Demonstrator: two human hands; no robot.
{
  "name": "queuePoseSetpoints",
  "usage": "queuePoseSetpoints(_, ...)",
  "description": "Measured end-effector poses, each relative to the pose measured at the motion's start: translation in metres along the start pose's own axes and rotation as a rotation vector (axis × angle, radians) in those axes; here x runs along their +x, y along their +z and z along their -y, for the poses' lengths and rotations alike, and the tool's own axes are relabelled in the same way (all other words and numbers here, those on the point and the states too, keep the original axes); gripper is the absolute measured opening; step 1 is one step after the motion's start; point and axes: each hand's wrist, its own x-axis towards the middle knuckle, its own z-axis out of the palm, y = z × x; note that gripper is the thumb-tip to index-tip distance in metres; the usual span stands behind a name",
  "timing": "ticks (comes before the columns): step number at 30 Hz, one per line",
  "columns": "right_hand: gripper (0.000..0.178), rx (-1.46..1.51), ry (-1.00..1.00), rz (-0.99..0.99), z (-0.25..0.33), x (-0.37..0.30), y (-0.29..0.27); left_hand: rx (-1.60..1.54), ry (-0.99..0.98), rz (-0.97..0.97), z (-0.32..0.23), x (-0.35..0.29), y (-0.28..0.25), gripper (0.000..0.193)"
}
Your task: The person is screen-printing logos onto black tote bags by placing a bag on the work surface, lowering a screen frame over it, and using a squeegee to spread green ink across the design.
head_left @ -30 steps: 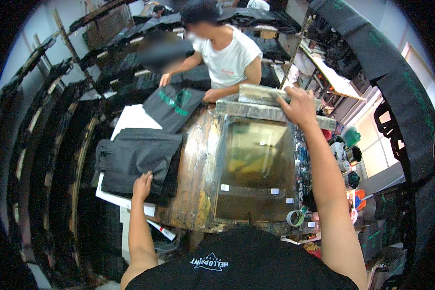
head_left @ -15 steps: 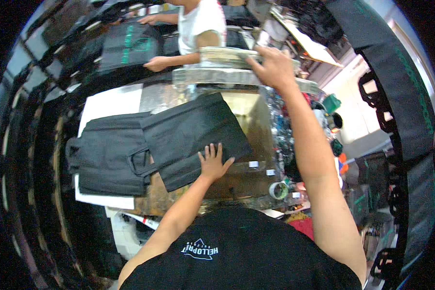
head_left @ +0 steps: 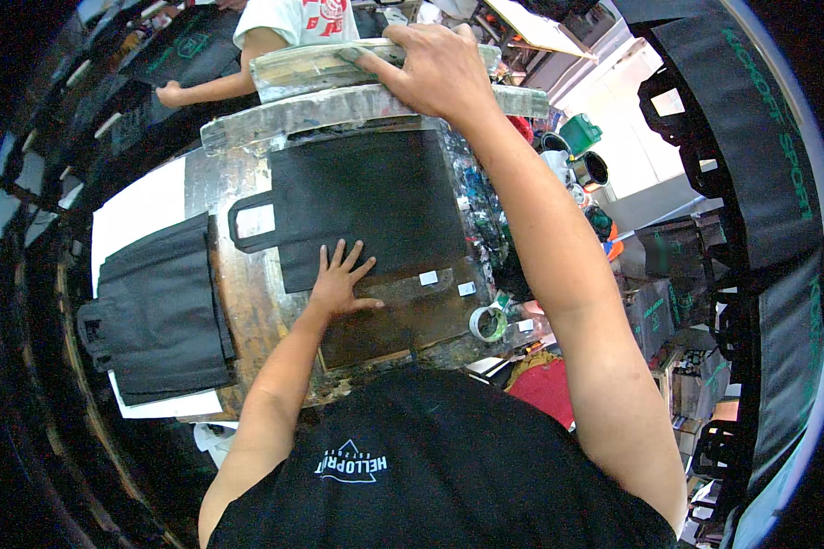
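Note:
A black fabric tote bag lies flat on the brown work board, its loop handle turned to the left. My left hand rests on the bag's near edge, palm down with the fingers spread. At the far side of the board, my right hand is closed over the top bar of a raised, worn screen-printing frame. Its fingertips are hidden behind the bar. A stack of black tote bags sits to the left on a white sheet.
A co-worker's hand reaches toward a printed dark bag at the far left. Right of the board are a tape roll, a green container and a black cup. Printed black bags hang along the right.
The top bag has come off the stack and moved right, and now lies squarely on the board. My left hand remains on its near edge. My right hand still holds the frame.

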Motion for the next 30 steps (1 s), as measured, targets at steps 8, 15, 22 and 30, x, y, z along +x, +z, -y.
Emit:
queuePoseSetpoints(8,0.061,-0.002,0.001,-0.022,-0.003,0.002,0.006,0.008,-0.009,-0.021,-0.019,-0.015,0.000,0.116)
queuePoseSetpoints(15,0.064,-0.040,0.012,0.010,0.001,-0.003,0.007,-0.002,0.011,-0.125,-0.028,-0.018,0.011,0.114)
queuePoseSetpoints(22,0.062,-0.050,0.004,0.041,0.002,-0.011,0.003,-0.638,-0.300,-0.250,-0.036,-0.014,-0.069,0.089)
queuePoseSetpoints(30,0.057,0.024,-0.057,0.246,0.035,-0.132,0.002,-2.508,-0.262,-0.745,-0.056,-0.095,-0.210,0.128)
